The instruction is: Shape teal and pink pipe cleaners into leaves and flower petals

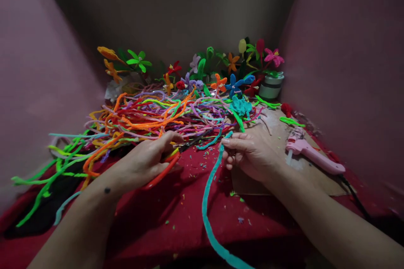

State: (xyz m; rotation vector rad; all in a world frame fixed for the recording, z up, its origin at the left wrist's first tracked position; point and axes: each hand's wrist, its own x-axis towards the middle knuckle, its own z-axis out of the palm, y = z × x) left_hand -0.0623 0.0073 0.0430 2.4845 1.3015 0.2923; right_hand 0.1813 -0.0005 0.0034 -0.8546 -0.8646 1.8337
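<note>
My left hand (158,157) is wrapped round a pair of pliers (164,171) with red and yellow handles; their dark jaws point right and are hard to make out against the pile. Between the thumb and fingers of my right hand (248,151) is the end of a long teal pipe cleaner (206,201), which curves down past the bottom of the view. A shorter teal piece (210,143) lies just left of those fingertips. Behind them, a teal pipe-cleaner flower (240,106) rests near the edge of the pile.
A large heap of coloured pipe cleaners (151,117) covers the back left. Pipe-cleaner flowers (233,86) and a white pot (271,85) stand behind it. On the right, a pink glue gun (312,157) lies on cardboard (259,183). Small clippings dot the red cloth (176,227).
</note>
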